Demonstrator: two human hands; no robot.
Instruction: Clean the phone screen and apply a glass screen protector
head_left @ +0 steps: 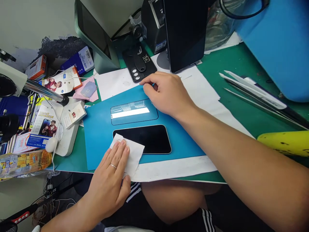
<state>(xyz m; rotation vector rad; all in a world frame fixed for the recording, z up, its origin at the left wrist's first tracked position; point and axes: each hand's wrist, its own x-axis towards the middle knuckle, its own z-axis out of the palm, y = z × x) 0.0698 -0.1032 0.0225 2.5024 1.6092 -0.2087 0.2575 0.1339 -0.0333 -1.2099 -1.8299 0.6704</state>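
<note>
My left hand (111, 170) lies flat on a white wipe (136, 151), fingers stretched out and thumb apart. The wipe covers the left end of a smartphone (152, 138) with a dark screen, lying face up on a blue mat (98, 138). Behind the phone rests a clear glass screen protector (135, 117) with a black border, bright with reflections. My right hand (166, 91) is at the mat's far edge, beside the protector's right end. Its fingers are curled and closed; what they hold, if anything, is hidden.
A black phone back part (140, 61) lies behind the mat. Near it stand a tablet on a stand (96, 35) and a dark upright screen (185, 35). Tweezers (253, 100) and a yellow object (285, 141) are at right. Boxes and a microscope post (45, 91) crowd the left.
</note>
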